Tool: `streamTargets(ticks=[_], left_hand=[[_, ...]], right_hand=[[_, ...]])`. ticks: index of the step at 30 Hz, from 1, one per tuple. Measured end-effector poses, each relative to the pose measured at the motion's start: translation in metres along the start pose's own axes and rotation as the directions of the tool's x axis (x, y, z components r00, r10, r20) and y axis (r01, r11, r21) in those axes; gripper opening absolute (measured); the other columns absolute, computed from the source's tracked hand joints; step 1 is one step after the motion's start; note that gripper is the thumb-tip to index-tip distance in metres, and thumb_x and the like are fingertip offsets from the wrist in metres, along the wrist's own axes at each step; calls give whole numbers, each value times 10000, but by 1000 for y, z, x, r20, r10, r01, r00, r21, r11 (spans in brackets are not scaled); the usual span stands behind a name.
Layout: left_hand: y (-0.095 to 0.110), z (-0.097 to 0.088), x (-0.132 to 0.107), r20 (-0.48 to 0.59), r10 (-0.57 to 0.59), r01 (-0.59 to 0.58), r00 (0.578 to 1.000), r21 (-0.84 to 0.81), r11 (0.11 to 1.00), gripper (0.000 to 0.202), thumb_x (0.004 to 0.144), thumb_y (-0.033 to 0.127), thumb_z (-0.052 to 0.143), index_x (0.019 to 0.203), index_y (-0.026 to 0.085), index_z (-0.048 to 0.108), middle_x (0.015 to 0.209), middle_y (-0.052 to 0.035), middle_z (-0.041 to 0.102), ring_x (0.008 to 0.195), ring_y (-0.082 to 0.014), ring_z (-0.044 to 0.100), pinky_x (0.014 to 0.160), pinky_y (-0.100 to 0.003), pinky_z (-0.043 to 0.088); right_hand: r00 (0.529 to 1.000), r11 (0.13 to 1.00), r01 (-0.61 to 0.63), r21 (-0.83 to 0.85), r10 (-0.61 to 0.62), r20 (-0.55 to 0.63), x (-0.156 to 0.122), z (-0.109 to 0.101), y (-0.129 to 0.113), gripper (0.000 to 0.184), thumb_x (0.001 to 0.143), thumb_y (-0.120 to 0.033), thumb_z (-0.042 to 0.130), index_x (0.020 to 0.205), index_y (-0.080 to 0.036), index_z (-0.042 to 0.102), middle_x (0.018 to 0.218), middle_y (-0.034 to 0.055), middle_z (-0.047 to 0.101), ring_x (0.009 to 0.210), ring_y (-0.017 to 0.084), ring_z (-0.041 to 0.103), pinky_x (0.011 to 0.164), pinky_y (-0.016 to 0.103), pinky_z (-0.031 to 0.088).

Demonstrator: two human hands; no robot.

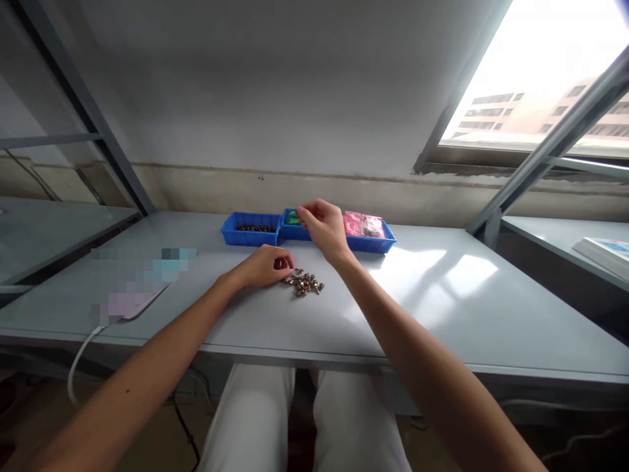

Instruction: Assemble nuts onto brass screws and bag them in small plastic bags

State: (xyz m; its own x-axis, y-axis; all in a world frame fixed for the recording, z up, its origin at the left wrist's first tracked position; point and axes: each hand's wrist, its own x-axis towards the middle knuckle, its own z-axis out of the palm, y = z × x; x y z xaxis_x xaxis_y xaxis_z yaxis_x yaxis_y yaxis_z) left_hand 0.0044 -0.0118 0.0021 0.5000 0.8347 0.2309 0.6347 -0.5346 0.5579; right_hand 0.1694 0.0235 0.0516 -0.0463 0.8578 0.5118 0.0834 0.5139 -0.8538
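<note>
A small pile of brassy metal fittings (303, 283) lies on the grey table in front of me. My left hand (269, 265) rests on the tabletop just left of the pile, its fingers curled in and the tips at the pile's edge; whatever they hold is hidden. Raised over the middle blue bin, my right hand (324, 226) has thumb and forefinger pinched together, and anything between them is too small to name. Beneath it, a green packet (293, 218) shows in the middle blue bin (295, 233).
The left blue bin (250, 238) holds many small dark metal parts (256, 228). Pink packets (354, 223) lie in the right blue bin (373, 245). A blurred-out object with a white cable (81, 354) lies at left. Metal frame posts (491, 219) flank the table (427, 328).
</note>
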Motion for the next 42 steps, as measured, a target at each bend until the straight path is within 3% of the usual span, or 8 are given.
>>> streamTargets(ticks=[2, 7, 12, 16, 23, 27, 32, 42], left_hand=[[0, 0, 0, -8, 20, -20, 1000, -6, 1000, 111, 760, 246, 621, 802, 188, 706, 654, 10, 645, 614, -127, 549, 596, -237, 392], [-2, -1, -1, -12, 17, -17, 1000, -5, 1000, 110, 764, 230, 612, 811, 189, 702, 661, 10, 646, 622, -128, 563, 604, -239, 398], [-2, 0, 0, -13, 14, -13, 1000, 51, 999, 113, 786, 248, 597, 804, 193, 694, 664, 6, 642, 624, -135, 560, 591, -247, 392], [-2, -2, 0, -26, -10, 10, 1000, -5, 1000, 122, 791, 254, 600, 817, 185, 696, 687, -3, 665, 651, -141, 579, 616, -253, 418], [2, -5, 1, -177, -5, -3, 984, -46, 999, 102, 772, 224, 617, 821, 186, 698, 789, -15, 700, 709, -144, 598, 656, -266, 444], [9, -11, 1, -210, -122, 36, 970, -372, 928, 172, 750, 304, 699, 857, 172, 674, 864, -42, 700, 809, -163, 632, 695, -271, 468], [11, -18, -1, -158, -155, -6, 975, -718, 696, 201, 752, 299, 742, 830, 162, 618, 818, -40, 691, 862, -161, 645, 676, -248, 432], [2, -20, -2, -124, -172, -60, 977, -940, 335, 158, 754, 240, 772, 856, 190, 662, 890, -25, 693, 770, -102, 606, 718, -254, 470]], right_hand=[[995, 989, 98, -113, -98, 3, 20, 20, -7, 92, 804, -243, 631, 772, -163, 663, 764, 25, 679, 731, 136, 617, 717, 270, 470], [996, 927, 87, -364, -78, 38, 48, 40, -12, 107, 807, -183, 615, 770, -154, 711, 761, 41, 702, 774, 178, 640, 753, 300, 458], [971, 845, 236, -480, -188, 148, 22, 13, 11, 121, 798, -153, 597, 745, -166, 706, 788, 43, 704, 753, 178, 613, 749, 306, 452], [873, 615, 487, -619, -347, 343, -6, -18, 31, 195, 858, -147, 511, 782, -175, 689, 815, 71, 671, 829, 214, 552, 797, 346, 435], [749, 458, 663, -593, -394, 533, -30, -46, 57, 216, 902, -160, 479, 812, -173, 675, 769, 75, 635, 820, 221, 499, 758, 335, 447], [789, 512, 613, -601, -352, 504, -36, -46, 63, 159, 868, -133, 529, 805, -159, 673, 762, 77, 641, 817, 218, 505, 725, 318, 447], [866, 650, 485, -585, -262, 426, -39, -46, 60, 136, 834, -110, 563, 800, -179, 674, 753, 55, 658, 813, 213, 519, 722, 305, 441], [919, 780, 338, -526, -152, 364, -40, -48, 49, 135, 801, -110, 600, 780, -175, 716, 721, 34, 674, 697, 170, 563, 671, 274, 427]])
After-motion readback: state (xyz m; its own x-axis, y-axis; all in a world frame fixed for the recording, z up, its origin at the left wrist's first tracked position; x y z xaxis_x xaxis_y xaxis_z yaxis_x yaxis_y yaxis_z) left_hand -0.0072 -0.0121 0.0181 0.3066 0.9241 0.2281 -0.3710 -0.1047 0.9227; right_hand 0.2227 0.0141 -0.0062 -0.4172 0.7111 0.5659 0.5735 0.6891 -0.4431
